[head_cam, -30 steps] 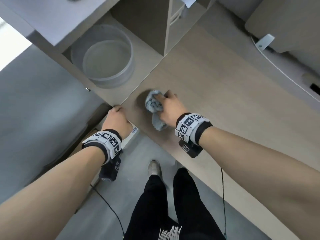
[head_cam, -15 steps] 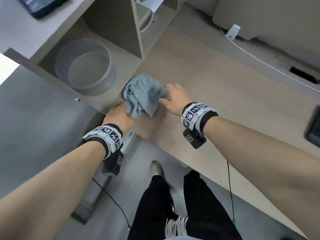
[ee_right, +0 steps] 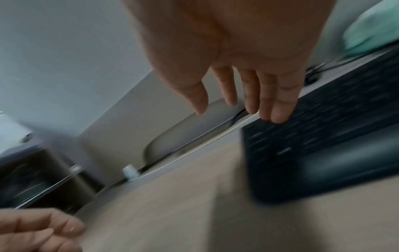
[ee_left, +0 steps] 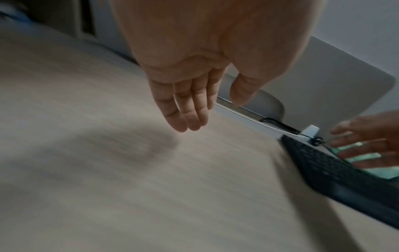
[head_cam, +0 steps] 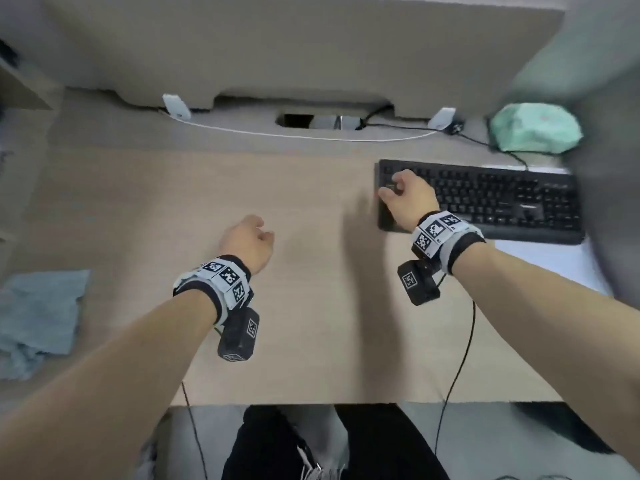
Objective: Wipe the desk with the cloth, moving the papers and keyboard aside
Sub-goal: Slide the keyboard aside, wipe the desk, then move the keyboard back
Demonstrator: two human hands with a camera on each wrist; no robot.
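Both hands hang empty above the desk [head_cam: 304,188], the cloth [head_cam: 38,317] lying at its far left edge.

From the head camera we see the left hand [head_cam: 247,242] over bare wood mid-desk and the right hand [head_cam: 407,197] over the left end of the black keyboard [head_cam: 491,199]; white paper [head_cam: 540,258] shows under the keyboard's near right edge, and a pale green bundle [head_cam: 535,128] sits behind it. At the left wrist, we find the fingers [ee_left: 183,110] straight, together, holding nothing. At the right wrist, the fingers [ee_right: 278,104] are straight and slightly spread above the keyboard's corner; whether they touch it, we cannot tell.
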